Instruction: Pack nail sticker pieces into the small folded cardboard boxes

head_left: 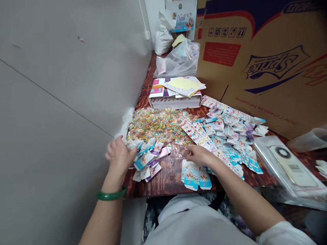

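My left hand (119, 154) is at the left edge of a heap of small printed boxes (144, 160). Its thumb is apart from the fingers and reaches to the boxes; nothing shows in its grasp. My right hand (199, 154) has its fingertips pinched together beside clear plastic packets (177, 152); what they hold, if anything, is hidden. Just below that hand lie flattened blue-and-white cartons (191, 177). A printed sticker strip (195, 132) passes behind it. Beyond both hands spreads a pile of clear packets with colourful bits (160, 124).
More small boxes (230, 129) and flat cartons fill the right side. A phone (293, 165) lies on plastic sleeves. A stack of printed sheets (176, 102) and a plastic bag (181, 61) stand behind. A grey wall (63, 102) bounds the left, a large cardboard box (255, 85) the right.
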`<state>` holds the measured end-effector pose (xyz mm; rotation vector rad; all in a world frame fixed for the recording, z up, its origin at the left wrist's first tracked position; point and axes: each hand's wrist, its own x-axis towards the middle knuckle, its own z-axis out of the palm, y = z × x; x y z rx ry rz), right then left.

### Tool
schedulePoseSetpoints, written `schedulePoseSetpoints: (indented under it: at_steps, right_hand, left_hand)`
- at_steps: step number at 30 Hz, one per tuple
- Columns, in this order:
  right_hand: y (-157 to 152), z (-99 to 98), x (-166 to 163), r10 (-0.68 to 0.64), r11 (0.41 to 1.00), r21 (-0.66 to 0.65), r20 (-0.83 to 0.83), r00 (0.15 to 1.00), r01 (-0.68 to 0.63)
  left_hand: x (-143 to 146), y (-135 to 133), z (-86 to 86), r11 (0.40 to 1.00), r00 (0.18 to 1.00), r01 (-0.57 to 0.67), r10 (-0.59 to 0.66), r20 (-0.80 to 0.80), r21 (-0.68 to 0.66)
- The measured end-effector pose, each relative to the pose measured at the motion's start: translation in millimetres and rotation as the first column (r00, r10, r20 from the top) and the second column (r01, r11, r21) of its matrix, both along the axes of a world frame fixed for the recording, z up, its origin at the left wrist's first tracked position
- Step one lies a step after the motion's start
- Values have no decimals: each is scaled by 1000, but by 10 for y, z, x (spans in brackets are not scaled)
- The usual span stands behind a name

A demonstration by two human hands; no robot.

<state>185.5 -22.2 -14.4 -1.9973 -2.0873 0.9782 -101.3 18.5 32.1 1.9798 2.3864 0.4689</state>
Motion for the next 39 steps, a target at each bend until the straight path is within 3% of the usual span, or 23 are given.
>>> schedulePoseSetpoints:
  at_steps: [2, 4, 6, 9, 13, 18, 30, 35, 39]
  right_hand:
    - [-39, -93, -65, 8, 1000, -25, 30, 1000, -8]
    - [-48, -192, -135, 15, 999, -42, 53, 998, -12]
    - [-27, -275, -173, 22, 998, -59, 62, 998, -18]
    - [23, -332, -167, 38, 996, -83, 59, 998, -33]
    - [45, -300, -143, 46, 997, -73, 72, 996, -41]
    - [46, -290, -146, 54, 996, -68, 76, 996, -49]
    - [93, -429, -47, -4, 998, -65, -145, 989, -5]
    - [108, -326, -46, -24, 1000, -21, -258, 966, 19]
    - [118, -177, -72, -91, 995, -84, -423, 901, 61]
  left_hand:
    - [156, -82, -57, 984, 998, 57, -58, 3, 167]
    - [391, -222, -177, 946, 966, 230, -250, 61, 227]
    - [652, -406, -358, 888, 866, 440, -459, 196, 138]
    - [1004, -708, -651, 771, 730, 632, -563, 388, -71]
    - [1316, -1010, -872, 760, 770, 602, -471, 429, -245]
    - [1444, -1072, -905, 771, 796, 559, -395, 460, -305]
    - [1358, -927, -912, 804, 752, 527, -289, 593, -277]
    - [1311, -866, -850, 844, 789, 467, -263, 555, -264]
    - [1281, -792, -728, 855, 790, 485, -338, 511, -184]
